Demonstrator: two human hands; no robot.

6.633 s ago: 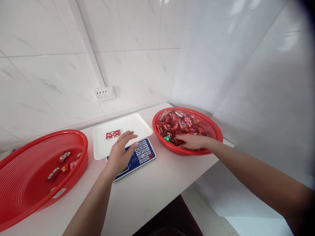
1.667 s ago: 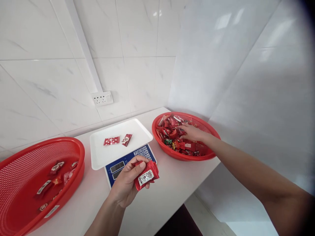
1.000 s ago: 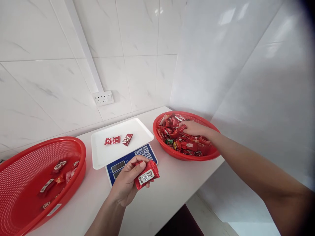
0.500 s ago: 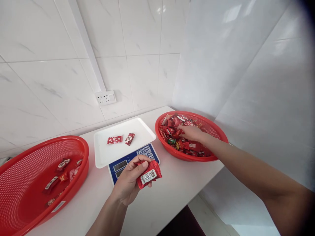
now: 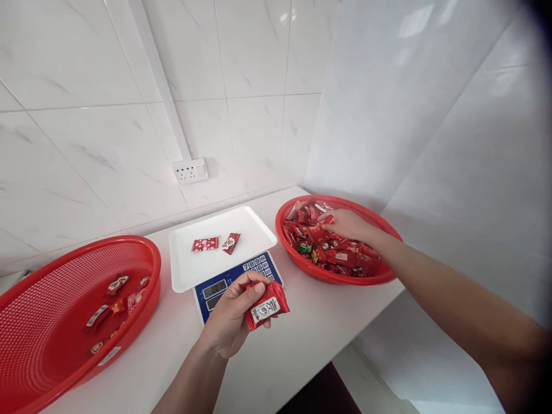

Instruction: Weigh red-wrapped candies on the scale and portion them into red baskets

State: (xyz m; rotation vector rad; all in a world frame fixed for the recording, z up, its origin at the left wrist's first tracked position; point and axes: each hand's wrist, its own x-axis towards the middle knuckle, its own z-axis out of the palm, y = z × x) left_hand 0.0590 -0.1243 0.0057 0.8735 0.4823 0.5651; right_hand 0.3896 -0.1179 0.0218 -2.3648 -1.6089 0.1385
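My left hand (image 5: 237, 313) is closed on red candy packets (image 5: 266, 307) with a white label, in front of the blue scale (image 5: 241, 273). My right hand (image 5: 345, 224) reaches into the right red basket (image 5: 336, 279), its fingertips pinched on a red wrapped candy (image 5: 328, 221) above the pile. Two red wrapped candies, one dotted (image 5: 205, 244) and one with a white label (image 5: 231, 242), lie apart on the white tray (image 5: 190, 273) that rests on the scale.
At the left a second red basket (image 5: 157, 276) holds several wrapped candies (image 5: 116, 286). A tiled wall (image 5: 259, 138) with a socket (image 5: 190, 171) rises behind the white table (image 5: 293, 345). The table's front edge runs diagonally at the lower right.
My right hand has moved slightly right and up within the basket, a red candy now at its fingertips. My left hand keeps its hold on the packets. The whole view has shifted slightly.
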